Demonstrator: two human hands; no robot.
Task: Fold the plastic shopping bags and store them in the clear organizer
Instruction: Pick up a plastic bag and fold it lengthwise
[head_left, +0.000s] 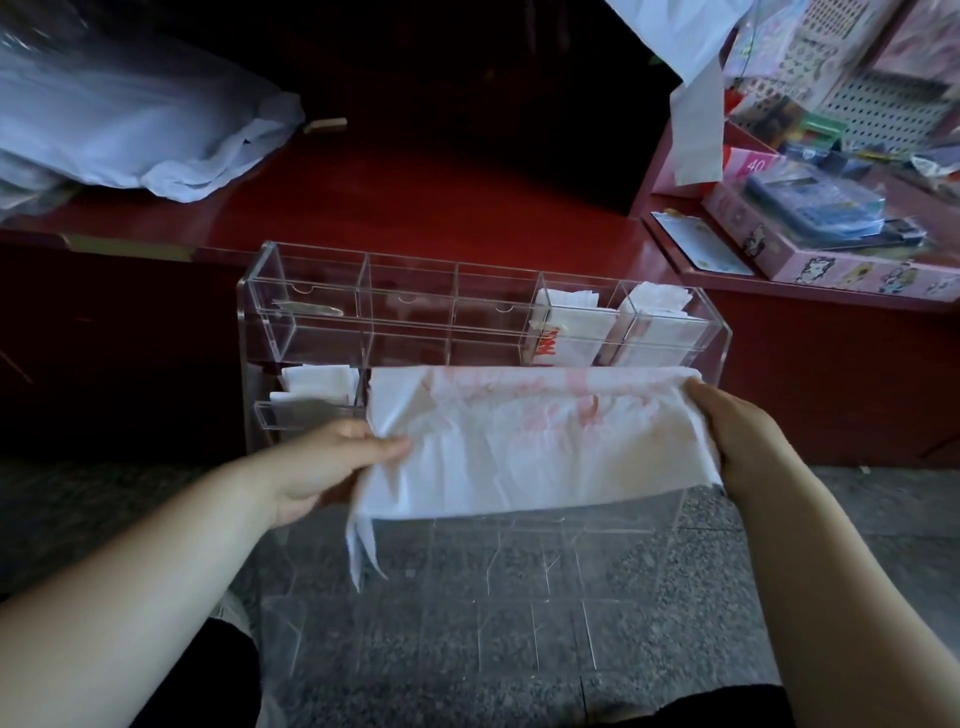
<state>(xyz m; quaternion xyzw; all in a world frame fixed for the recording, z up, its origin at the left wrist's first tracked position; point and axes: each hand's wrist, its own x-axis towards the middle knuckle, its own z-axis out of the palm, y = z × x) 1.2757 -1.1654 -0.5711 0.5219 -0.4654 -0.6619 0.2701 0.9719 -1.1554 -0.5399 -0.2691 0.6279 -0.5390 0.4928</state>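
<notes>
A white plastic bag with faint red print (524, 441) is stretched flat in the air in front of the clear organizer (311, 306). My left hand (322, 462) pinches its left end, where the handles hang down. My right hand (737, 431) grips the right end. The organizer stands on the floor with tiered rows of compartments. Folded white bags (566, 327) fill the two right compartments of the top row. Another folded bag (317, 382) sits in the left compartment of the row below. The held bag hides most of that lower row.
A dark red counter (415, 208) runs behind the organizer. A heap of loose plastic bags (130, 130) lies on it at the left. Pink boxes and stationery (831, 228) crowd the right side. The floor (467, 623) is speckled grey stone.
</notes>
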